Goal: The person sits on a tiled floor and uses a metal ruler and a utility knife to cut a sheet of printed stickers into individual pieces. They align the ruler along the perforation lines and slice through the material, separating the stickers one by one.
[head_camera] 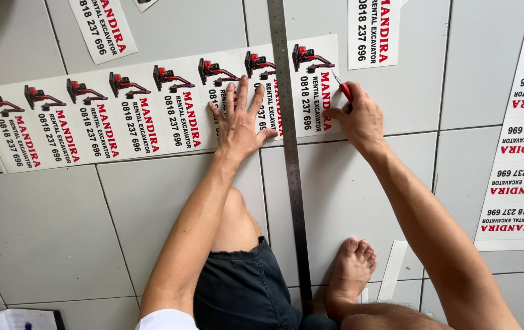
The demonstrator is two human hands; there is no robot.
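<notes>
White sticker strip (pixel 121 113), red-and-black printed, lies under the spread left hand (pixel 237 119); right hand (pixel 359 119) grip pinches a red cutter (pixel 344 90).

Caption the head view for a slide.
Left hand presses a printed sticker strip beside a steel ruler; right hand holds a red knife.

long label strip (pixel 91 119): white, red-black print, floor centre | cut labels (pixel 373 30) top | label sheet (pixel 521 153) right edge
</notes>
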